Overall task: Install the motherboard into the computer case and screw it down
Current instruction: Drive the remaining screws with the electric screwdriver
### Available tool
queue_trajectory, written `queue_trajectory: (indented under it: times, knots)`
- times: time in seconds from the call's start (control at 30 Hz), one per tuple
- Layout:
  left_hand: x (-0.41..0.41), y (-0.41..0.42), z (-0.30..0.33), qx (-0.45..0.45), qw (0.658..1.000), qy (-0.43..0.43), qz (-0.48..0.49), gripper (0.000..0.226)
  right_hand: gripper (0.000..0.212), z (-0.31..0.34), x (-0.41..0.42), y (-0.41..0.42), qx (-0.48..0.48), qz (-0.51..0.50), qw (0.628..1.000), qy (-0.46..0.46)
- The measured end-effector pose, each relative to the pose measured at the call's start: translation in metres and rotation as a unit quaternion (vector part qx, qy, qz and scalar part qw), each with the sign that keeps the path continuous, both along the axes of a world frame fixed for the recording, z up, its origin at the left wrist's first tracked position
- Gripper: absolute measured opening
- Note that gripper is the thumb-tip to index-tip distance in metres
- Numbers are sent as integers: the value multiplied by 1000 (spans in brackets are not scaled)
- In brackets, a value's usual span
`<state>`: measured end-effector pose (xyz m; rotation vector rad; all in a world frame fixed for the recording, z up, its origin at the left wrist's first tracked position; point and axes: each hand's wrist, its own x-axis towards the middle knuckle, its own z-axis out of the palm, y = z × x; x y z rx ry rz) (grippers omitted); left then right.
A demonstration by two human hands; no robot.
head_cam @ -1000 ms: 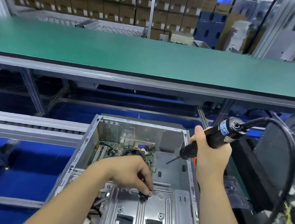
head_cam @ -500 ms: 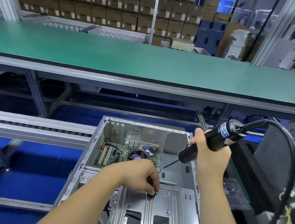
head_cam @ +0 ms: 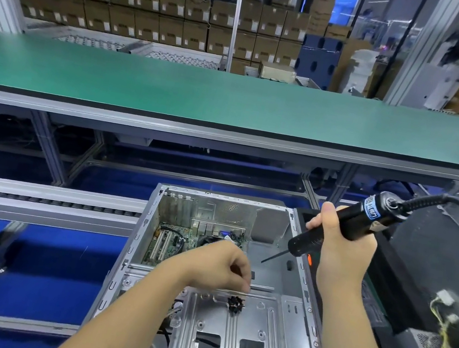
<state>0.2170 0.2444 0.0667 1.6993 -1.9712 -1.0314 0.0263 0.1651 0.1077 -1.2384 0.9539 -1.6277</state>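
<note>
Above the case's metal bracket plate, the left hand's fingers (head_cam: 242, 279) are curled together at their tips, though whether they pinch a screw cannot be told; half a second ago they touched the small black pile of screws (head_cam: 235, 303), which now lies bare on the plate just toward 6 o'clock of the left hand (head_cam: 224, 268). At 2 o'clock from it the right hand (head_cam: 337, 248) grips the black electric screwdriver (head_cam: 345, 225) as before, bit angled toward 8 o'clock over the case floor. Inside the open computer case (head_cam: 131, 251) the motherboard (head_cam: 170, 243) sits at 11 o'clock of the left hand.
</note>
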Motion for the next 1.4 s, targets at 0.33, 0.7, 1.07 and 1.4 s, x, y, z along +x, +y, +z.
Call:
queue_trajectory:
  times: [0.33,0.7,1.07,1.4]
  knots:
    - [1,-2,7,44,993,-64,-84,12,22,-1,3,1,-1,10,1000,14]
    - [9,-5,-7,-26,993,117,18,14,22,-3,5,-3,-11,13,1000,8]
    - [53,-24,-46,-81,865,279,409,22,46,30,20,-3,-19,119,972,-199]
    - [60,-31,-63,-69,849,283,441,18,58,33,56,0,-7,152,969,-193]
